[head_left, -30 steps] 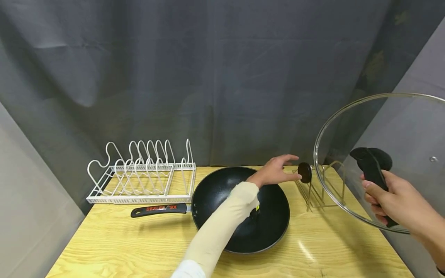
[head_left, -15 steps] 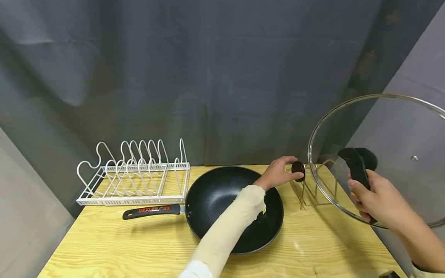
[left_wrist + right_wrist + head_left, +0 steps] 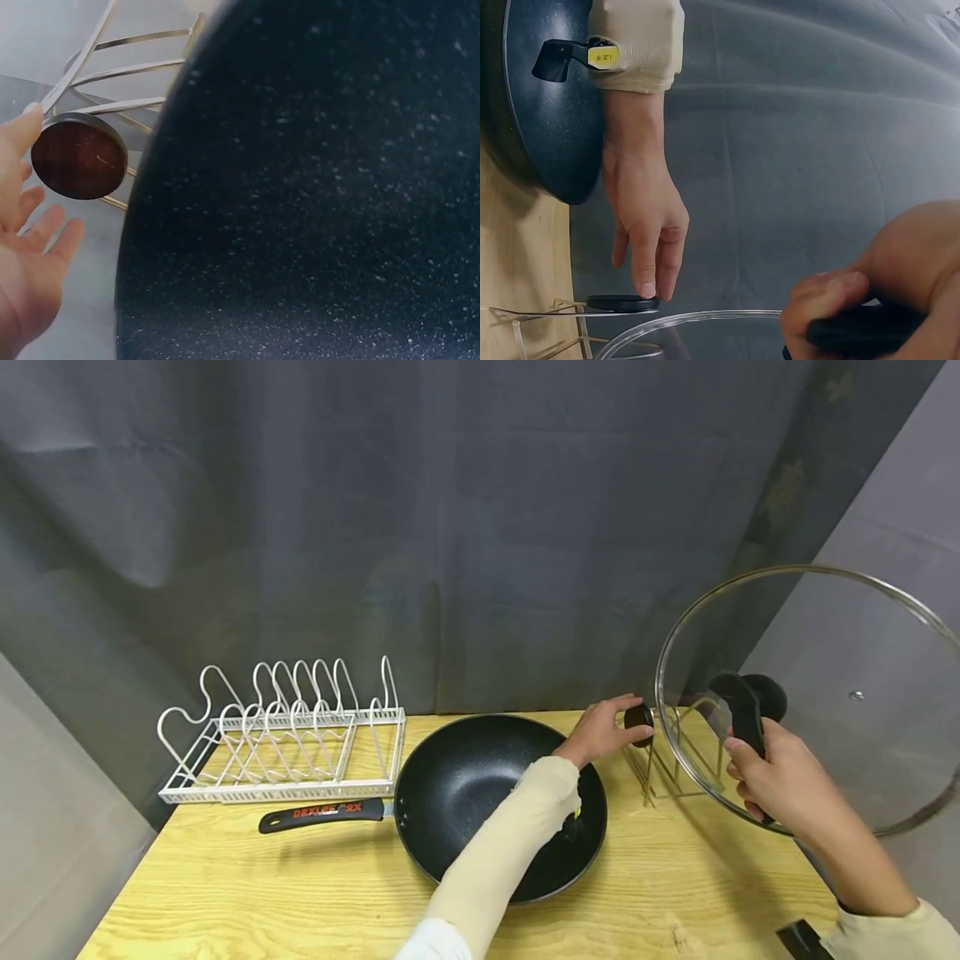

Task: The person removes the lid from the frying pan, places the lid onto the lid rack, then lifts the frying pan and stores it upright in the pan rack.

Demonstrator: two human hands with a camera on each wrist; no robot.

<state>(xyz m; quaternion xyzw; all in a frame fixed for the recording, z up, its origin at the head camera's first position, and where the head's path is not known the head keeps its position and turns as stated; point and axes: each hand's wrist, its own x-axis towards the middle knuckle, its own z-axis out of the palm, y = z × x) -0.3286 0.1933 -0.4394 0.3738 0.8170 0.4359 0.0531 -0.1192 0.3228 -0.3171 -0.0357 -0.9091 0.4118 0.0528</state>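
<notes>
My right hand (image 3: 783,768) grips the black handle of a large glass lid (image 3: 857,696), held upright on edge above the table's right side. My left hand (image 3: 600,731) reaches across the wok to a dark round disc (image 3: 637,725) at the near end of a gold wire rack (image 3: 131,70). In the left wrist view, one digit touches the disc's edge while the other fingers (image 3: 66,240) stay extended, apart from it. Part of the rack shows through the lid. The right wrist view has the lid's rim close to the rack; contact cannot be told.
A black wok (image 3: 465,793) sits mid-table under the left forearm, its handle (image 3: 322,814) pointing left. Behind that handle stands a white wire rack (image 3: 281,791) with several loops. A dark grey curtain (image 3: 480,527) hangs behind the table (image 3: 300,893).
The right hand has carried the lid leftward, nearer the gold rack. My left hand has come closer to the disc and now touches it. The view has shifted slightly right.
</notes>
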